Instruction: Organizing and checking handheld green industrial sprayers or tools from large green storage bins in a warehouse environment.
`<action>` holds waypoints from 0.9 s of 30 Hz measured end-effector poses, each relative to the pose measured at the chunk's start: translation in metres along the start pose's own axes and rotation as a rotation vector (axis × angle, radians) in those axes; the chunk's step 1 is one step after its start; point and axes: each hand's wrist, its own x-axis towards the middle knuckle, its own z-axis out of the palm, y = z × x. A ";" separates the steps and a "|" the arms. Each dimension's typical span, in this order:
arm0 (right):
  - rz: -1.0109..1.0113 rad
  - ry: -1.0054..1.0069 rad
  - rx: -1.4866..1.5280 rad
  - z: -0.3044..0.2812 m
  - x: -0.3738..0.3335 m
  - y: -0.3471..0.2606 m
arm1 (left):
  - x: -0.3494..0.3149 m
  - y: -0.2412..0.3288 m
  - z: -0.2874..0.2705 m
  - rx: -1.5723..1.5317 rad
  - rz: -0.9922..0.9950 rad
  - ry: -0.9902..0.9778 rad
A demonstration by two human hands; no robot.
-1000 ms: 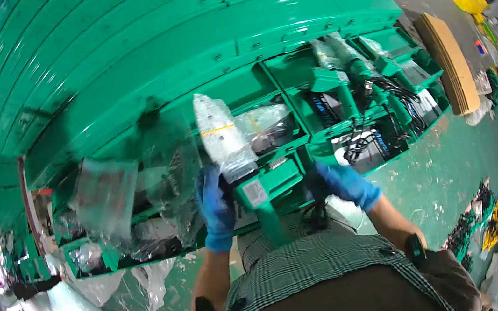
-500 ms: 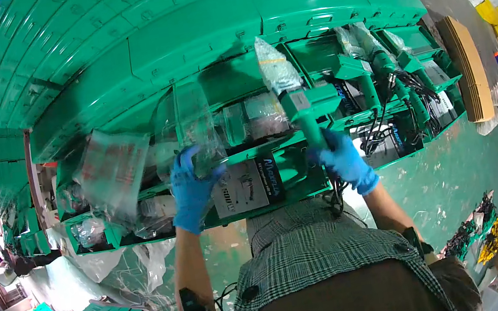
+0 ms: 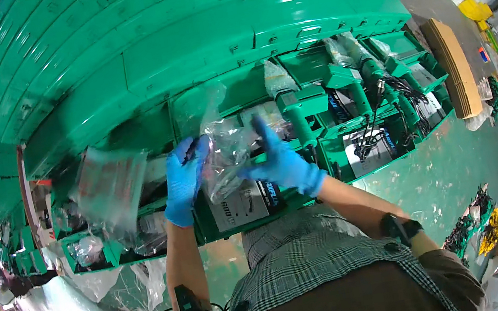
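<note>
Right over an open green case (image 3: 206,225) there's a crumpled clear plastic bag (image 3: 224,162) bunched between the left hand (image 3: 183,177) and the right hand (image 3: 286,164), both blue-gloved. Right one's spread pretty wide, index finger up, thumb by the plastic. Left is half curled at the other side; can't tell if it's actually pinching anything. Can't make out what's in the bag either.

If it were me, I'd get a firm fingertip pinch on both sides, since thin film probably slips on gloves, and keep it off the printed sheet (image 3: 241,209) just below. I'd also watch the right hand around the green corded tool (image 3: 300,119) beside it, tip in bubble wrap (image 3: 278,77); a bump could shift it.

Further right, more green tools (image 3: 371,69) and tangled black cords (image 3: 410,89). Stacked closed cases (image 3: 188,49) behind everything.
</note>
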 end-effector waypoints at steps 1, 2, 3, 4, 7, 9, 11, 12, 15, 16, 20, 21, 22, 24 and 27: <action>0.049 -0.015 0.155 0.008 0.011 0.004 | 0.001 -0.001 0.001 -0.049 0.023 -0.048; 0.144 0.016 0.201 0.010 0.017 0.004 | -0.002 0.014 0.014 0.099 0.049 0.131; 0.239 0.048 0.248 0.010 0.021 0.004 | -0.005 0.017 0.015 0.160 0.199 0.176; 0.329 0.075 0.301 0.013 0.026 0.002 | -0.012 0.018 0.012 0.226 0.352 0.227; 0.181 0.212 0.074 0.021 0.026 -0.003 | -0.032 0.039 0.019 0.662 0.645 0.152; 0.138 0.248 -0.093 0.023 0.026 -0.002 | -0.032 0.032 0.022 1.070 0.718 0.024; 0.127 0.289 -0.173 0.023 0.027 -0.021 | -0.026 0.011 0.012 1.195 0.555 -0.011; 0.115 0.310 -0.330 0.022 0.026 -0.031 | -0.024 0.003 0.002 1.230 0.516 -0.021; -0.097 0.319 -0.601 0.014 0.011 -0.029 | -0.001 -0.025 -0.027 1.382 0.186 0.004; -0.266 0.338 -0.537 0.007 0.004 -0.036 | 0.007 -0.033 -0.039 1.437 0.115 0.021; -0.066 0.704 -0.657 -0.059 -0.032 -0.020 | 0.019 -0.017 -0.074 1.323 0.264 0.474; 0.023 0.769 -0.660 -0.074 -0.041 -0.006 | 0.018 0.006 -0.059 1.275 0.109 0.440; 0.362 0.497 0.128 -0.084 -0.038 -0.010 | 0.016 0.009 -0.048 1.281 0.139 0.419; 0.532 0.300 0.587 -0.086 -0.033 0.003 | 0.017 0.007 -0.021 1.292 0.211 0.390; 0.555 0.179 0.715 -0.090 -0.032 -0.010 | 0.025 -0.025 0.015 1.200 0.392 0.315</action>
